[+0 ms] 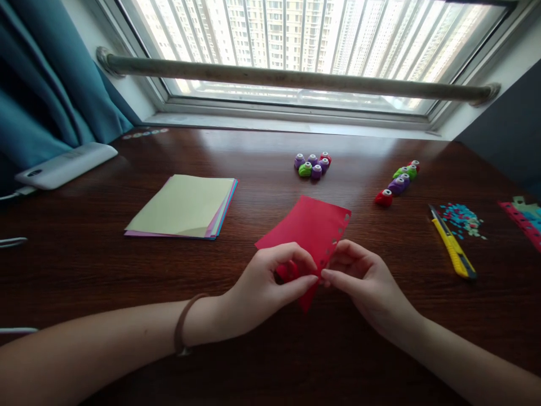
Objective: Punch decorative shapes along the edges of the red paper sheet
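A sheet of red paper (310,223) is raised above the desk, tilted, with a row of small punched holes down its right edge. My left hand (274,276) pinches the paper near its lower part between thumb and fingers; a brown band circles that wrist. My right hand (363,282) is closed at the holed edge, thumb and fingertips pressed together beside the left fingertips. Whether the right fingers grip the paper itself or a tiny piece at its edge is hidden.
Coloured paper sheets (186,206) lie stacked at left. Small craft punches stand in a cluster (313,166) and a row (399,181). A yellow utility knife (454,248), paper bits (462,219) and punched paper strips (522,223) lie at right. A white device (70,164) sits far left.
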{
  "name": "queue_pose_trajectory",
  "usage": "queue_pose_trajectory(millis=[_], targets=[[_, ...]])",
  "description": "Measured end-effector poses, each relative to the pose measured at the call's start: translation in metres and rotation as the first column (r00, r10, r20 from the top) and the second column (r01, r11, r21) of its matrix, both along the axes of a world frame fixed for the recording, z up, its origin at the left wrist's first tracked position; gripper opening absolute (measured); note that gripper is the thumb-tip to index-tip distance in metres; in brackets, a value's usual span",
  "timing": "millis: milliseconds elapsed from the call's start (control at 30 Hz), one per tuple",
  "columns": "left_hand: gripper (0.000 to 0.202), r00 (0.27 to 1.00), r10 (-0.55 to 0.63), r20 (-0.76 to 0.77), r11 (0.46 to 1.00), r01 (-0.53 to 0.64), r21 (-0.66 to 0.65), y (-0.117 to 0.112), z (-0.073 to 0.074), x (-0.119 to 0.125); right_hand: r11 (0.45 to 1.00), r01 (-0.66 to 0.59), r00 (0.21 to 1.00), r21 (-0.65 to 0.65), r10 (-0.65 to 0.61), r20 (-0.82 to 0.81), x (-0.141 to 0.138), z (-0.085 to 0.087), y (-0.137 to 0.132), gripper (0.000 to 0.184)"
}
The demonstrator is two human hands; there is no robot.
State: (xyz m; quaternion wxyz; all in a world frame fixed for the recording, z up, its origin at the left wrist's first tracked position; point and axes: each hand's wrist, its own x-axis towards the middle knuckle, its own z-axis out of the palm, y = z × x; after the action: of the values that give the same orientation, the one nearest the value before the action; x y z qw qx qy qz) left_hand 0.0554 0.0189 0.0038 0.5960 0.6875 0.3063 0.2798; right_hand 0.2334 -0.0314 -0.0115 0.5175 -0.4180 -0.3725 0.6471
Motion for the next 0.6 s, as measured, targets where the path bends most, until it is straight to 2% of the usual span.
queue_pose_trajectory(millis=[167, 267, 433, 600], targets=[[0.006, 0.999, -0.004, 0.041, 0.981, 0.012, -0.192, -0.003, 0.004, -0.001, 0.999, -0.026, 1.0, -0.04, 0.027, 0.014, -0.001, 0.001, -0.003, 0.021], [0.003, 0.994, -0.008, 0.11, 0.952, 0.042, -0.304, -0.004, 0.005, 0.0, 0.996, -0.052, 0.998, -0.077, 0.049, -0.046, -0.002, 0.002, -0.005, 0.023], [0.003, 0.988, -0.028, 0.151, 0.931, 0.081, -0.357, -0.004, 0.005, 0.0, 0.98, -0.078, 0.968, -0.185, 0.03, -0.249, -0.007, 0.005, -0.007, 0.026], [0.004, 0.985, -0.037, 0.17, 0.915, 0.102, -0.39, -0.003, 0.006, -0.001, 0.968, -0.106, 0.948, -0.225, 0.03, -0.318, -0.01, 0.012, -0.009, 0.028]])
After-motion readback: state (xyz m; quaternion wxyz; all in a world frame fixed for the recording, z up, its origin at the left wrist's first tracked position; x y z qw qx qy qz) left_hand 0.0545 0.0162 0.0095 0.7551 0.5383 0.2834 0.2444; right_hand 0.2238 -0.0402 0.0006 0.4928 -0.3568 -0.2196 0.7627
